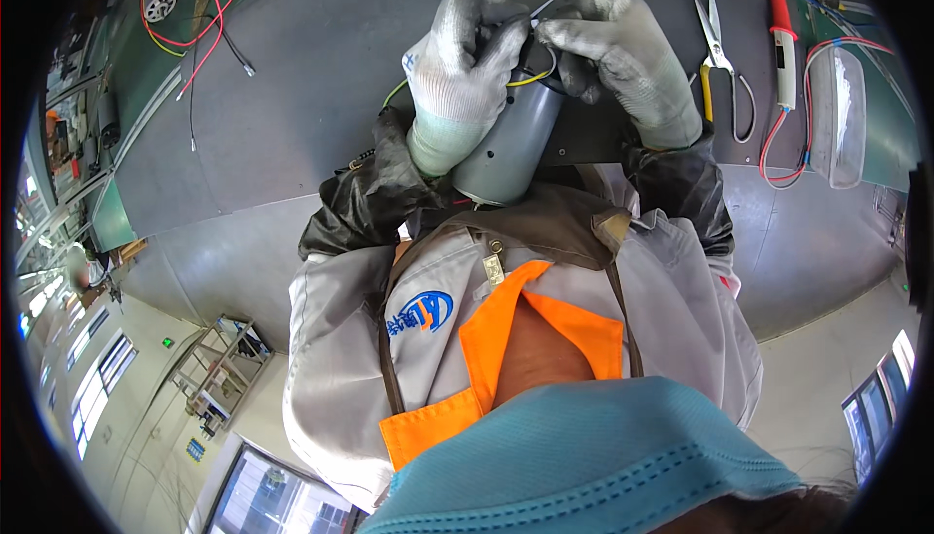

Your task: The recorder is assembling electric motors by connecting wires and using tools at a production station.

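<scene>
An industrial workshop where electrical parts are handled. A dark gray workbench (292, 96) carries loose red and black wires (218, 18), scissors (715, 53), a red-and-white corded hand tool (782, 38) and a clear plastic box (839, 121). A person in a light gray work jacket (681, 310) wears work gloves, the left hand (457, 72) and right hand (628, 57) at a wired gray metal cylinder (514, 140). Behind are plain pale walls (146, 330), large windows (268, 495) and a metal frame (222, 367) holding equipment.
</scene>
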Available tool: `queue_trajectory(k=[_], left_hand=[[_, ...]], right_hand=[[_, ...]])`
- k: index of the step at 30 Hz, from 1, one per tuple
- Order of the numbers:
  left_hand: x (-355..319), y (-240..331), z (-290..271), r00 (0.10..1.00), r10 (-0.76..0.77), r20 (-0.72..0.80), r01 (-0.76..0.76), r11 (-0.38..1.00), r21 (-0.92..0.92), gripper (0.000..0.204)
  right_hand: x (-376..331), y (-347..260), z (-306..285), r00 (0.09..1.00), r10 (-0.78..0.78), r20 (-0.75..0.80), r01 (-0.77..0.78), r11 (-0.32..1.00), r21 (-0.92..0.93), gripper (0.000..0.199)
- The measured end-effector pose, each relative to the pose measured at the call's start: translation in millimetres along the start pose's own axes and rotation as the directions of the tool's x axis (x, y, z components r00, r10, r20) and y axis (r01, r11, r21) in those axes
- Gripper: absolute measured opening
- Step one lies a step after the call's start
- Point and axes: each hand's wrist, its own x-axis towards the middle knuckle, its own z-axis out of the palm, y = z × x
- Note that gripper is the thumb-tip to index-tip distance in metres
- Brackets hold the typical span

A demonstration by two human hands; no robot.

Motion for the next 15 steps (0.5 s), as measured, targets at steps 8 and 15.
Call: queue_trajectory(k=[8,15], left_hand=[[-3,1,-4,0.999,0.03,0.014,-0.032,0.986,0.165,0.063],[-1,9,-4,0.993,0.097,0.07,-0.116,0.919,0.376,0.062]], right_hand=[[1,38,-2,0.959,-0.188,-0.211,0.266,0.847,0.459,0.055],[4,14,-7,0.991,-0.093,-0.097,0.101,0.991,0.089,0.047]])
